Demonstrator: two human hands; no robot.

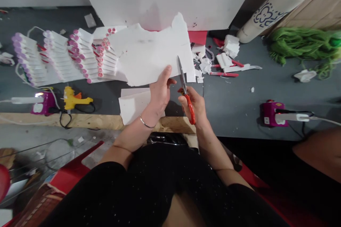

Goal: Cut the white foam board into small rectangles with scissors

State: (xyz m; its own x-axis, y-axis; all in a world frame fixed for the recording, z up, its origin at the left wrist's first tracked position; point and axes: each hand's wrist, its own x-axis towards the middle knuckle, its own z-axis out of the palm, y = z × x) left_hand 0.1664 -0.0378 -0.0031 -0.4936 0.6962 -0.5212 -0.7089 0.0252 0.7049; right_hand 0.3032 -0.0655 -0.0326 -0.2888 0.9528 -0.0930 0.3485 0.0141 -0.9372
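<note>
White sheet [157,55], ragged along its far edge, lies just beyond both hands, in the left hand's grasp. Left hand [160,94]: thumb on top of the sheet at its near edge, fingers partly hidden below. Right hand [196,105]: closed round the red handles of the scissors [184,84], blades pointing away from the body, tips over the sheet's right part.

Beside the left wrist, pale cards [134,103]. Farther left, rows of white strips [87,56] with pink and purple tips; nearer the body on that side, a yellow glue gun [73,100] and a purple power block [46,103].

Beyond the right hand and to its right, white scraps [205,64] among red sticks [224,74]. Farther right, green yarn [301,42], a white bottle [266,17], a second purple block [272,113]; nearer the body, another person's arm [321,150].
</note>
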